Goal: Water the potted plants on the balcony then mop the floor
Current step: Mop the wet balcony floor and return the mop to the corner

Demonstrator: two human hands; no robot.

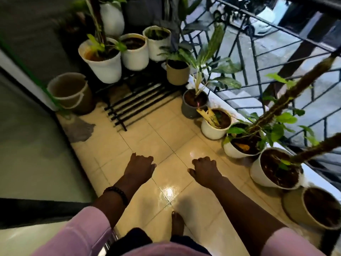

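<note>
My left hand (140,166) and my right hand (203,169) reach out over the beige tiled floor (162,137), palms down, fingers loosely curled, holding nothing. Potted plants line the right side by the railing: a grey pot (191,108), a white pot (214,129), and larger white pots (238,150) (273,179). More white pots (105,67) (135,56) stand on a black metal rack (140,102) at the far end. A mop with a green handle (31,74) leans on the left wall, its grey head (79,129) resting on the floor. The tiles shine wet.
A brown bucket (72,93) stands at the far left beside the rack. A black iron railing (276,58) closes the right side. A beige pot (178,74) sits at the rack's right end. My bare foot (177,224) stands on the tiles below.
</note>
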